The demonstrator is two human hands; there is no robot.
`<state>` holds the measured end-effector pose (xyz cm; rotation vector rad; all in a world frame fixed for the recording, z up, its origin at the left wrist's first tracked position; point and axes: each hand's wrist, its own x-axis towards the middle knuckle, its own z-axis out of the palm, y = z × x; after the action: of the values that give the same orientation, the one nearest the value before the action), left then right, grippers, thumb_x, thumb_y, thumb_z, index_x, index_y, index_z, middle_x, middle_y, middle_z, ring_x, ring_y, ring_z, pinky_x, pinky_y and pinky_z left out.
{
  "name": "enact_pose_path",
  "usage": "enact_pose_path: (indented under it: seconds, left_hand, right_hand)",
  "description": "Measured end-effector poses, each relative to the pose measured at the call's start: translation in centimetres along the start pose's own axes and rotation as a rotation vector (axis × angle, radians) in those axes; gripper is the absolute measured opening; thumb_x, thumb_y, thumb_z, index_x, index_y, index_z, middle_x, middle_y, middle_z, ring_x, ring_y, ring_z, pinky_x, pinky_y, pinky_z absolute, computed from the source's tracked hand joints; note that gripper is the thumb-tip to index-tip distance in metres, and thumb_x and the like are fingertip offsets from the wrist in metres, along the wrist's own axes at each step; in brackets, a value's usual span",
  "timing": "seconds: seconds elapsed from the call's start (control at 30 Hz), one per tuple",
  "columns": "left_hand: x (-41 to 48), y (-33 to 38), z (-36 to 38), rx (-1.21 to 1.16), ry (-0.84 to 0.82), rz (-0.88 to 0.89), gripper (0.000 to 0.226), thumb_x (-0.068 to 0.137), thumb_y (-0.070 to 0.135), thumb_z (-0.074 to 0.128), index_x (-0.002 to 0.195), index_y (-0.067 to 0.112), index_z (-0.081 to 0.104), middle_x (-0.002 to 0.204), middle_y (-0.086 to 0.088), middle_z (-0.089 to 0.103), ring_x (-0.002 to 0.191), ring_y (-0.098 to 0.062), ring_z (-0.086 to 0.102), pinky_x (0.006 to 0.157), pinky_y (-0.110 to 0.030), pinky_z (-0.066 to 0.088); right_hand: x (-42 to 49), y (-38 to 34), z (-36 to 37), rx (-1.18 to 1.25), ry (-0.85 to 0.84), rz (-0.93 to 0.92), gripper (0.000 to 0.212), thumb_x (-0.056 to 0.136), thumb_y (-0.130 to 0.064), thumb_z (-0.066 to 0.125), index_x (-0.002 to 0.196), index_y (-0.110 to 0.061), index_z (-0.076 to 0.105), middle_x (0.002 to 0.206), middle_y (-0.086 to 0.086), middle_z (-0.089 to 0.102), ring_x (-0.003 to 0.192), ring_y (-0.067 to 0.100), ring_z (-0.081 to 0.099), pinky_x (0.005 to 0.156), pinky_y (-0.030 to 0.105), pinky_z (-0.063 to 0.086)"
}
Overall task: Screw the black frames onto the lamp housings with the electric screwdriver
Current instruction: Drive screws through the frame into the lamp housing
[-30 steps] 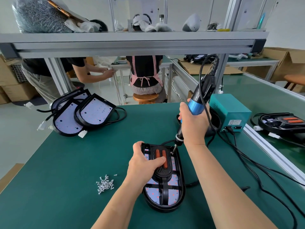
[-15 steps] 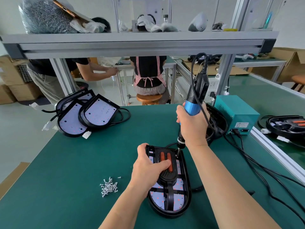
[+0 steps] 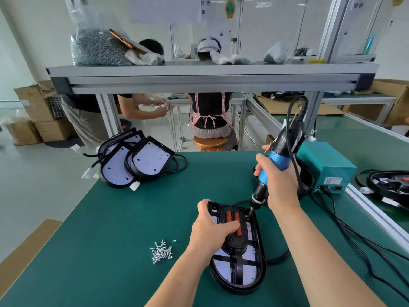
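Observation:
A black lamp housing (image 3: 257, 282) with a white LED board lies on the green mat in front of me. A black frame (image 3: 236, 260) with two orange strips sits on top of it. My left hand (image 3: 210, 231) grips the housing's far left edge, thumb pressing on the frame. My right hand (image 3: 276, 180) grips the blue and black electric screwdriver (image 3: 276, 160), held tilted. Its bit touches the frame's far right corner. A small pile of silver screws (image 3: 161, 253) lies on the mat to the left.
A stack of lamp housings (image 3: 137, 162) with cables lies at the mat's far left. The teal power box (image 3: 327, 169) stands at the right, black cables trailing from it. An aluminium shelf (image 3: 199, 78) spans overhead. Another lamp (image 3: 389, 185) lies on the right bench. Two people work behind.
The view has tipped upward and shifted slightly. My hands keep their grip on the housing and the screwdriver, whose bit stays at the frame's far right corner.

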<state>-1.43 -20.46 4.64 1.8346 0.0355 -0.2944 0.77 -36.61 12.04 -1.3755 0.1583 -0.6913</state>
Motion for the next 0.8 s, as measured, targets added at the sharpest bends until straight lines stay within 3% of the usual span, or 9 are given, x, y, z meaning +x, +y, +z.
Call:
enact_pose_path:
  seconds: [0.1,0.2,0.4,0.47,0.63,0.8]
  left_hand:
    - [0.1,0.0,-0.1,0.007,-0.005,-0.006,0.085,0.058,0.039,0.079,0.13,0.037,0.033,0.107,0.007,0.065,0.095,-0.013,0.066,0.08,-0.027,0.055]
    - [0.1,0.0,0.0,0.016,-0.006,-0.007,0.087,0.062,0.038,0.081,0.134,0.035,0.033,0.108,0.005,0.065,0.096,-0.014,0.066,0.086,-0.032,0.056]
    - [0.3,0.0,0.1,0.028,0.013,-0.012,0.092,0.058,0.041,0.08,0.137,0.033,0.034,0.113,0.002,0.066,0.101,-0.018,0.066,0.095,-0.04,0.054]
    - [0.4,0.0,0.0,0.034,0.012,-0.013,0.093,0.06,0.041,0.081,0.138,0.033,0.033,0.115,0.0,0.064,0.101,-0.018,0.065,0.095,-0.04,0.053]
    - [0.1,-0.2,0.3,0.034,0.032,-0.013,0.088,0.069,0.036,0.082,0.14,0.034,0.03,0.112,0.003,0.063,0.096,-0.014,0.064,0.084,-0.032,0.053]
    - [-0.4,-0.4,0.6,0.015,0.078,-0.004,0.087,0.068,0.039,0.08,0.14,0.033,0.031,0.107,0.008,0.064,0.096,-0.014,0.065,0.092,-0.04,0.055]
  right_hand:
    - [-0.3,0.1,-0.5,0.078,0.046,-0.085,0.017,0.076,-0.026,0.071,0.086,-0.04,0.07,0.055,-0.005,0.056,0.055,0.012,0.055,0.065,0.029,0.05]
    - [-0.9,-0.2,-1.1,0.154,0.104,-0.15,0.014,0.078,-0.015,0.071,0.09,-0.02,0.065,0.055,0.0,0.055,0.053,0.016,0.054,0.063,0.027,0.051]
    - [-1.4,-4.2,-2.0,0.315,0.155,-0.201,0.019,0.085,-0.004,0.069,0.084,-0.021,0.06,0.057,-0.006,0.058,0.048,0.012,0.053,0.055,0.021,0.048]
    - [-2.0,-4.4,-2.9,0.419,0.205,-0.137,0.015,0.083,-0.007,0.069,0.085,-0.019,0.059,0.059,-0.003,0.057,0.05,0.014,0.053,0.056,0.02,0.049]
    - [-4.2,-1.7,-5.8,0.677,0.412,0.22,0.014,0.09,-0.016,0.068,0.085,-0.018,0.055,0.062,-0.007,0.056,0.056,0.009,0.056,0.06,0.019,0.051]
    - [-5.8,1.8,-7.3,0.779,0.477,0.349,0.016,0.093,-0.019,0.067,0.081,-0.018,0.056,0.068,-0.007,0.055,0.059,0.009,0.053,0.074,0.021,0.046]
